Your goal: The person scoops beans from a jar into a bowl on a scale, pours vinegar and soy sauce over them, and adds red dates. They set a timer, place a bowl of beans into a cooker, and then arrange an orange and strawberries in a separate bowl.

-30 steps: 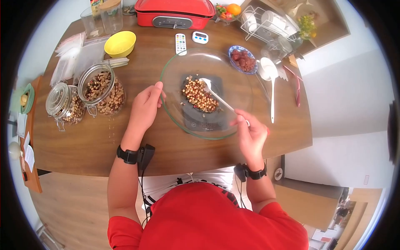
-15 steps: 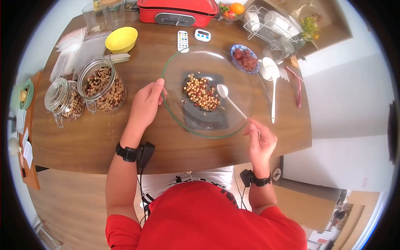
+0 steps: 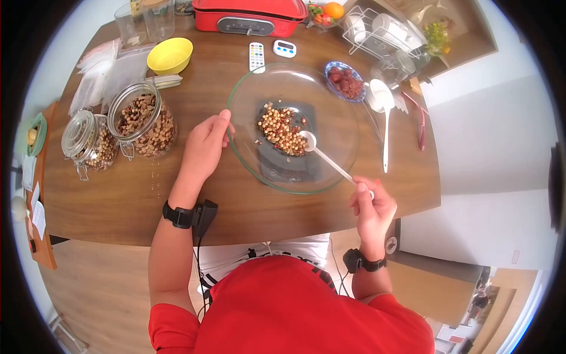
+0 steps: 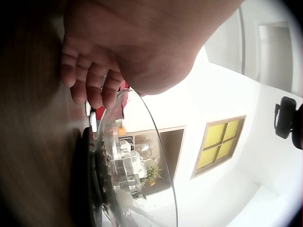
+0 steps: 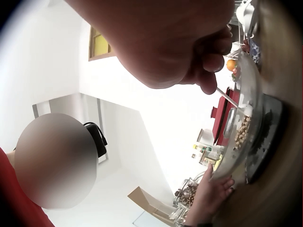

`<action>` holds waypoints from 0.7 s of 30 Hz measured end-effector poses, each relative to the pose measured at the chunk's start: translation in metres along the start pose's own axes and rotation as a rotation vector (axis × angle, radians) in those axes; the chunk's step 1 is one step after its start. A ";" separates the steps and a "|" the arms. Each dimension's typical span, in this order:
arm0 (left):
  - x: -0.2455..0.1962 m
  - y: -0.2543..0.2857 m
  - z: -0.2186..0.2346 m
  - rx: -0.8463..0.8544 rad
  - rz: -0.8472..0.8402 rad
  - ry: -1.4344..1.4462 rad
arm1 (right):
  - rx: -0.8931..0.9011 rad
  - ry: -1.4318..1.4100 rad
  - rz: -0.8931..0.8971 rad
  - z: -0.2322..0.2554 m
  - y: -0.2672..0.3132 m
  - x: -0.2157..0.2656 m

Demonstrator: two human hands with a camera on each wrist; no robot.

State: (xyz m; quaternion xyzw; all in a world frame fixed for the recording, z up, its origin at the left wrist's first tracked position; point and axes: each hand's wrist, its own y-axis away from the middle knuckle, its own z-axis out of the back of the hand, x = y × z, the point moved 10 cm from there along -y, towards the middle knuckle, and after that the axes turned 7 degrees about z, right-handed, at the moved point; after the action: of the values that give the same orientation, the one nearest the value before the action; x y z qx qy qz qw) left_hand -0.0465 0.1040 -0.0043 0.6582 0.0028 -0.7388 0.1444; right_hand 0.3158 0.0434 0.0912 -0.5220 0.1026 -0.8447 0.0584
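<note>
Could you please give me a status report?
Left hand at edge of clear round glass bowl. Right hand holding slim white spoon at mixed tan grains inside. Nothing visibly blocking spoon.

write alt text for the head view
A person's right hand holds a white spoon at mixed dry beans inside a clear glass bowl. The left hand is at the bowl's rim, with two glass jars further left.

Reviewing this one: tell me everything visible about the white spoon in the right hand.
The white spoon has a small rounded head and a long, slim, ribbed-looking handle; the material may be plastic. The right hand grips it near the handle's end. It slants down over the rim into the clear glass bowl, its head at the right edge of the mixed grains.
</note>
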 end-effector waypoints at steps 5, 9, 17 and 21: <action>0.000 0.001 0.001 -0.011 0.024 0.016 | -0.065 -0.182 -0.143 -0.006 0.001 -0.014; -0.001 0.000 0.000 -0.006 0.020 0.024 | -0.057 -0.340 -0.214 -0.017 -0.002 -0.025; 0.003 -0.001 -0.001 0.008 -0.001 -0.035 | -0.031 -0.303 -0.053 -0.030 -0.006 -0.003; 0.002 -0.001 -0.001 0.008 -0.007 -0.033 | 0.041 -0.171 0.148 -0.035 -0.002 0.017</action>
State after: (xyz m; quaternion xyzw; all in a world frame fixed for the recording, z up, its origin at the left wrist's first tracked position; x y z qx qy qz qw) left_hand -0.0463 0.1042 -0.0062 0.6465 -0.0003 -0.7501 0.1392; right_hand 0.2769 0.0463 0.0911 -0.5818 0.1185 -0.7924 0.1398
